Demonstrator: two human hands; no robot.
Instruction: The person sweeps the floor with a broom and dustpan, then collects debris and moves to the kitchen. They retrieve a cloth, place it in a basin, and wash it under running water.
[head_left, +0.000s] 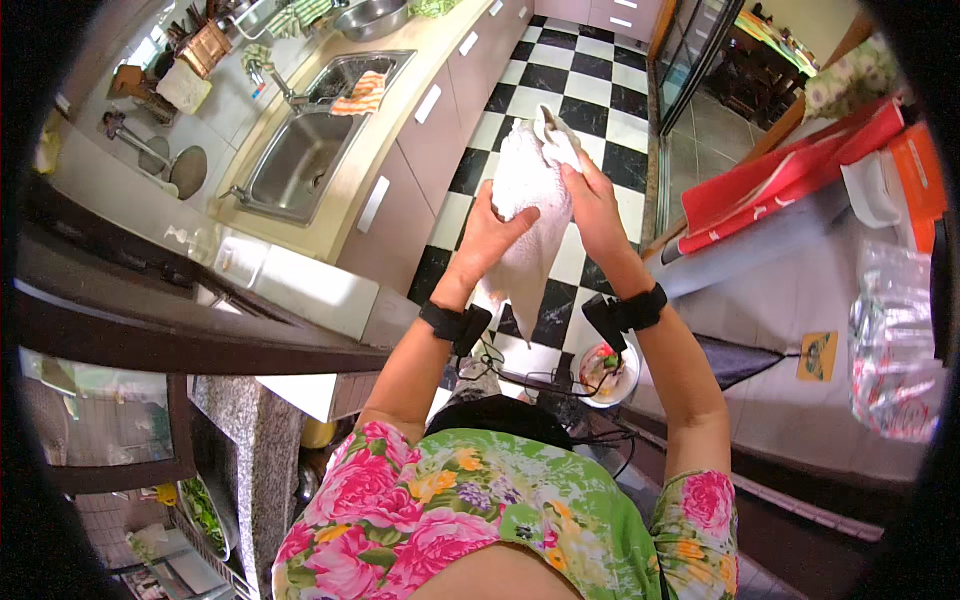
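Both my hands hold what looks like a whole plucked poultry carcass (529, 180) over the tiled floor. Its pale, pebbly skin is overexposed in places, and its lower end tapers to a point. My left hand (491, 236) grips the left flank, thumb laid across the front. On the upper right side, my right hand (596, 202) holds it beside a folded flap (549, 124) at the top. Each wrist wears a black strap with a small device. Below the right wrist, a white bucket (634, 375) on the floor contains mixed scraps.
At left, a steel double sink (296, 169) is set in a pale counter (349, 217), with a striped cloth (361, 94) over its divider. A steel basin (371, 19) stands farther back. To the right are a glass sliding door (690, 60), a red roll (795, 172) and a clear plastic bag (892, 360).
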